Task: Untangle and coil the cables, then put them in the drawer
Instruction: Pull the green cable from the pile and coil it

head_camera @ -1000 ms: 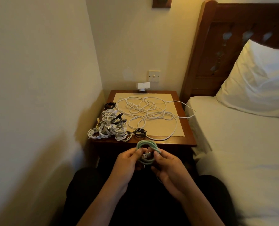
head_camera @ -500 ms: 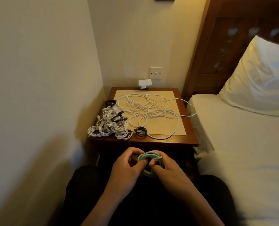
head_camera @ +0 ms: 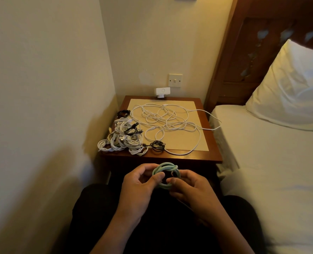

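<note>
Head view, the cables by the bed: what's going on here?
A seated person holds a coiled green cable just in front of the bedside table. The left hand and right hand grip its opposite sides. On the table, a heap of coiled cables sits at the left. A long white cable sprawls in loose tangles, not yet coiled.

We see two bare hands, the left hand [head_camera: 141, 182] and the right hand [head_camera: 190, 186]. Both forearms [head_camera: 115, 230] are uncovered down to the bottom edge of the view. On the legs we see black trousers [head_camera: 97, 208] of plain dark cloth.
</note>
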Action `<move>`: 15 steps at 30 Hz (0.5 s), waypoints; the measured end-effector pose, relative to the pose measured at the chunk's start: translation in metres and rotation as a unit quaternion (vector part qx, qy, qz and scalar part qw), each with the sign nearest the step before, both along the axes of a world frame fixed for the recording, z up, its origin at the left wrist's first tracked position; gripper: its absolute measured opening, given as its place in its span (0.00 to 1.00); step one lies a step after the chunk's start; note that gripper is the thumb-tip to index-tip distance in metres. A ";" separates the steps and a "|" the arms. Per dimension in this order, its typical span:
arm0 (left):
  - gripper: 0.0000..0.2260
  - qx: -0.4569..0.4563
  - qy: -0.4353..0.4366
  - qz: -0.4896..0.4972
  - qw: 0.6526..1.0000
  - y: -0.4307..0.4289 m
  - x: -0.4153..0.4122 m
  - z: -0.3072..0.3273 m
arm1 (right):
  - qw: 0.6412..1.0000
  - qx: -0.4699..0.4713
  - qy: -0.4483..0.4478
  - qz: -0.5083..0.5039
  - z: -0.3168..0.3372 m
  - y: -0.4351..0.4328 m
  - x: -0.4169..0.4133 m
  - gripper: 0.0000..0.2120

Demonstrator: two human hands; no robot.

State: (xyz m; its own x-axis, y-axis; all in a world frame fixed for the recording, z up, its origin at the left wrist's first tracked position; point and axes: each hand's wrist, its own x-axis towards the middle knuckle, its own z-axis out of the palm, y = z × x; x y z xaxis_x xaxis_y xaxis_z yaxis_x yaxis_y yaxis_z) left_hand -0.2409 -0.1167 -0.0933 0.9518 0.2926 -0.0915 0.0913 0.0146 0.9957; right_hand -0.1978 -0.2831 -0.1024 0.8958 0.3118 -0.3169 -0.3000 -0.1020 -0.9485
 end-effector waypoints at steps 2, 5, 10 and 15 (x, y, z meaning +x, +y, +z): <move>0.11 -0.111 0.023 0.005 0.994 -0.003 0.000 0.002 | 1.000 0.013 -0.013 -0.018 -0.003 0.002 -0.003 0.11; 0.15 -0.245 0.028 -0.006 0.969 -0.003 0.001 0.003 | 0.998 0.055 -0.007 -0.036 -0.004 0.004 -0.006 0.12; 0.16 -0.357 0.029 -0.013 0.934 0.000 0.000 -0.004 | 0.993 0.106 -0.001 -0.049 0.002 0.003 -0.006 0.11; 0.08 0.009 0.045 -0.052 0.998 0.004 -0.006 -0.010 | 0.996 -0.008 -0.084 -0.035 -0.001 0.002 -0.010 0.11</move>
State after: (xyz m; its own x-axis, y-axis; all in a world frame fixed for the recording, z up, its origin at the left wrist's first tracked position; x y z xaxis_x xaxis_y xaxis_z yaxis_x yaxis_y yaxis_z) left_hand -0.2471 -0.1130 -0.1033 0.9652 0.1946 -0.1746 0.1814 -0.0175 0.9833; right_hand -0.2076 -0.2809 -0.1030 0.9558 0.2436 -0.1648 -0.1437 -0.1024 -0.9843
